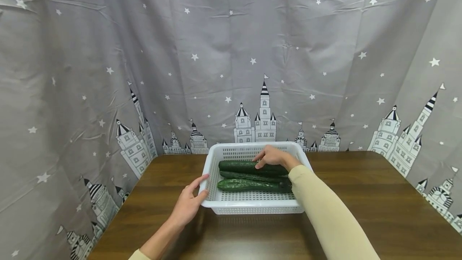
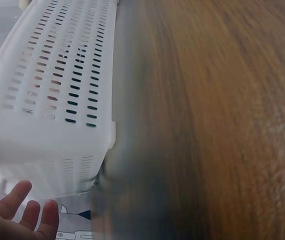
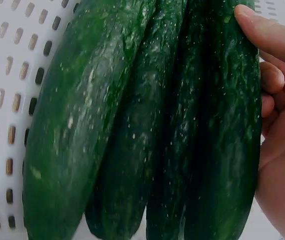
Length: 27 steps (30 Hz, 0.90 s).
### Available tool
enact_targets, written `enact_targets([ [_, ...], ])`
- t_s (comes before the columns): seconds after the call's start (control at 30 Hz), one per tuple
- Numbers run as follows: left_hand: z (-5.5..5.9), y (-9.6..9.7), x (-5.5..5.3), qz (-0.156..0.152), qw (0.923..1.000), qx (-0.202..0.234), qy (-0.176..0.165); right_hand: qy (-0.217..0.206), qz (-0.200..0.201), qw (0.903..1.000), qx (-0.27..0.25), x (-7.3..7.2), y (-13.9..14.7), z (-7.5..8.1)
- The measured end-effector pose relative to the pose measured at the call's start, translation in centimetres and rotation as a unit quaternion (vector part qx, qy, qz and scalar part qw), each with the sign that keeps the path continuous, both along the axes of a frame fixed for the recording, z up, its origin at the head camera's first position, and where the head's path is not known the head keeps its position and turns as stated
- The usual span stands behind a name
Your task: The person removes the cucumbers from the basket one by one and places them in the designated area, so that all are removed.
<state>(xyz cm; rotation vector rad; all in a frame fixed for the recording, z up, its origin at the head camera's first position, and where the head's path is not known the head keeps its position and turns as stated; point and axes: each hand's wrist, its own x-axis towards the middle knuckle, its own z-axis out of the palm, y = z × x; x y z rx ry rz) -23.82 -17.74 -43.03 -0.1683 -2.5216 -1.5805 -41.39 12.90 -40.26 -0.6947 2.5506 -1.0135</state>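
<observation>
A white perforated plastic basket [image 1: 258,204] holds several long, dark green cucumbers [image 1: 249,185] lying side by side. My left hand [image 1: 189,202] is at the basket's left end, thumb and a finger on the rim; the left wrist view shows its other fingers spread loosely by the end wall. Inside the basket, my right hand [image 1: 273,157] holds the farthest cucumber [image 3: 225,125] from above. Its thumb [image 3: 267,30] lies on the bumpy skin, and the other fingers bend down along the far side. My right forearm hides the cucumbers' right ends.
The basket stands near the back of a brown wooden table [image 1: 361,196]. Behind it and along both sides hangs a grey curtain [image 1: 216,71] printed with stars and castles.
</observation>
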Motion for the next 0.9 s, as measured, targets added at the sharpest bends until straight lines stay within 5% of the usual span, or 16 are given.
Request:
enact_targets([
  [0.27, -0.5, 0.0, 0.0, 0.006, 1.0, -0.001, -0.001, 0.033, -0.034, 0.9983, 0.035, 0.3, 1.6, -0.5],
  [0.9, -0.9, 0.1, -0.3, 0.001, 0.9999, 0.013, 0.001, -0.033, -0.034, 0.9989, -0.002, 0.5, 3.2, -1.6],
])
